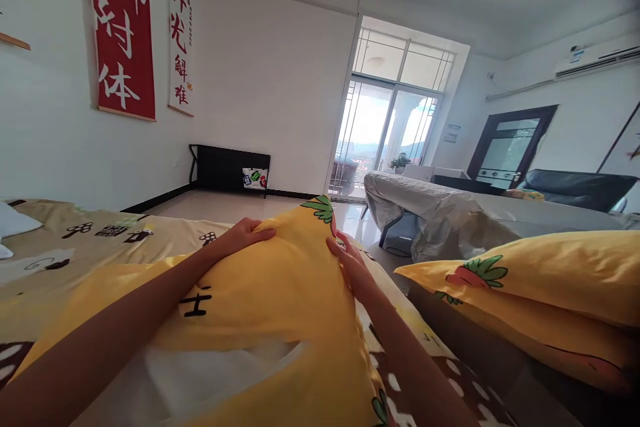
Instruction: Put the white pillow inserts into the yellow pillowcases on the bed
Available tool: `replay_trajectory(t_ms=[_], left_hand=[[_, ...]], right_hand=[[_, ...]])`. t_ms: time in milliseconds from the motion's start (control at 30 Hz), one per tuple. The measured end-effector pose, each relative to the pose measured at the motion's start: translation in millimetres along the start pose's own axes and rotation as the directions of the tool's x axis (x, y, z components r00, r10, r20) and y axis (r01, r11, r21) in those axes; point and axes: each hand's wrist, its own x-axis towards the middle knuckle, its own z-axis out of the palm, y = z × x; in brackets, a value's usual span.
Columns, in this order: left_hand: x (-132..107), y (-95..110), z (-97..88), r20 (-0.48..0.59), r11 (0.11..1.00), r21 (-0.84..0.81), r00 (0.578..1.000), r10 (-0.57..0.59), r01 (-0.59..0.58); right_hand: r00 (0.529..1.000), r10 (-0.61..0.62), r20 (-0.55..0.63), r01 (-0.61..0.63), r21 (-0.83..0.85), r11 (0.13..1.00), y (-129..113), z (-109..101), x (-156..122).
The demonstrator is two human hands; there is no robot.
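Two hands on near pillow (280,293) | left hand (245,235) grip released, flat | right hand (351,265) grasping edge | one side pillow (550,287)

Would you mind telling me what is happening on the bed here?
A person has both hands on a yellow pillow on the patterned bed sheet. The left hand rests on top and the right hand presses its right edge. Some white filling shows at the near opening. A second pillow lies to the right.
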Motion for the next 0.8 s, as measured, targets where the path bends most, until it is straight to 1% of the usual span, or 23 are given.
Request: replay_trajectory(t_ms=[33,67,100,133,167,233,300,333,367,400,433,467,500,533,567,600,633,667,700,733,767,800], left_hand=[[1.1,2.5,-1.8,-0.031,1.000,0.003,1.000,0.005,-0.005],[2.9,3.9,-3.3,-0.062,1.000,0.025,0.998,0.017,-0.016],[5.1,4.1,-4.8,-0.087,0.998,0.064,0.996,0.033,-0.027],[7.3,3.4,-6.5,-0.107,0.993,0.110,0.993,0.050,-0.038],[8.9,2.1,-8.7,-0.123,0.988,0.150,0.990,0.065,-0.046],[9.2,-0.8,-14.7,-0.145,0.980,0.192,0.987,0.073,-0.045],[4.8,-1.6,-22.7,-0.163,0.979,0.202,0.985,0.050,-0.016],[1.1,-0.6,-26.9,-0.171,0.979,0.204,0.985,0.025,0.011],[-3.2,1.5,-30.8,-0.180,0.979,0.200,0.984,-0.005,0.041],[-7.6,4.6,-34.3,-0.192,0.980,0.187,0.981,-0.036,0.072],[-12.0,8.5,-37.2,-0.202,0.983,0.157,0.977,-0.064,0.097],[-15.9,12.8,-39.7,-0.204,0.987,0.110,0.975,-0.090,0.114],[-18.9,17.1,-41.6,-0.192,0.990,0.062,0.975,-0.110,0.123],[-20.9,21.1,-43.1,-0.164,0.992,0.022,0.979,-0.122,0.127],[-21.6,24.4,-44.2,-0.121,0.992,-0.006,0.984,-0.129,0.129],[-20.8,26.8,-45.0,-0.071,0.991,-0.020,0.988,-0.135,0.134],[-18.8,28.2,-45.3,-0.034,0.990,-0.035,0.990,-0.137,0.136],[-15.7,28.6,-45.4,-0.021,0.990,-0.057,0.991,-0.132,0.130],[-11.9,28.1,-45.4,-0.036,0.990,-0.084,0.992,-0.118,0.115],[-7.9,26.8,-45.4,-0.077,0.990,-0.109,0.992,-0.100,0.091],[-4.2,25.0,-45.6,-0.132,0.991,-0.121,0.988,-0.080,0.064],[-1.0,22.9,-46.2,-0.173,0.992,-0.120,0.983,-0.063,0.043]], right_hand=[[0.995,0.059,0.074,-0.054,-0.066,0.996,10.1,3.1,-11.1],[0.990,0.082,0.117,-0.061,-0.177,0.982,18.5,7.9,-20.6],[0.989,0.069,0.128,-0.028,-0.303,0.953,24.8,13.6,-27.2],[0.992,0.030,0.125,0.025,-0.417,0.908,28.7,19.1,-30.5],[0.994,-0.037,0.108,0.086,-0.505,0.859,30.3,23.4,-30.2],[0.982,-0.187,0.030,0.167,-0.603,0.780,27.8,25.2,-20.6],[0.954,-0.289,-0.078,0.174,-0.640,0.749,22.1,17.9,-6.2],[0.939,-0.322,-0.123,0.167,-0.655,0.737,19.7,12.2,-0.4],[0.932,-0.331,-0.149,0.163,-0.645,0.747,18.4,6.5,2.8],[0.939,-0.310,-0.151,0.164,-0.596,0.786,18.5,1.6,2.8],[0.955,-0.269,-0.129,0.169,-0.509,0.844,20.2,-1.7,-0.6],[0.974,-0.214,-0.081,0.166,-0.394,0.904,23.6,-3.1,-7.1],[0.989,-0.148,-0.002,0.142,-0.271,0.952,28.4,-2.4,-15.9],[0.993,-0.086,0.084,0.100,-0.176,0.979,34.2,0.3,-25.8],[0.987,-0.041,0.152,0.062,-0.140,0.988,40.6,4.3,-35.3],[0.984,-0.020,0.177,0.049,-0.160,0.986,47.2,9.0,-43.1],[0.988,-0.029,0.151,0.061,-0.216,0.974,53.3,13.5,-48.2],[0.995,-0.064,0.074,0.082,-0.287,0.954,58.5,16.9,-50.1],[0.993,-0.115,-0.024,0.099,-0.353,0.931,62.6,18.6,-48.9],[0.978,-0.171,-0.115,0.112,-0.397,0.911,65.7,18.1,-45.2],[0.961,-0.213,-0.177,0.123,-0.415,0.902,67.9,15.6,-40.2],[0.950,-0.231,-0.208,0.130,-0.409,0.903,69.7,11.3,-35.3]])
